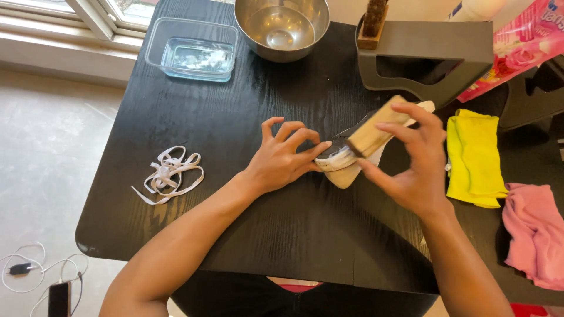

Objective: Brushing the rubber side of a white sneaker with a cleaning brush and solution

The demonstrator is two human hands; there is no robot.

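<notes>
A dark shoe with a white sole (339, 159) lies on the black table (235, 117), toe towards me. My left hand (282, 157) presses its fingertips on the toe and holds it steady. My right hand (414, 158) grips a wooden brush (376, 132) and rests it on the shoe's upper. Much of the shoe is hidden behind my right hand.
White laces (170, 173) lie in a heap at the left. A clear container (191, 50) and a steel bowl (282, 26) stand at the back. A yellow cloth (474, 158) and a pink cloth (534, 235) lie at the right. A second brush (373, 23) sits on a grey stand (432, 56).
</notes>
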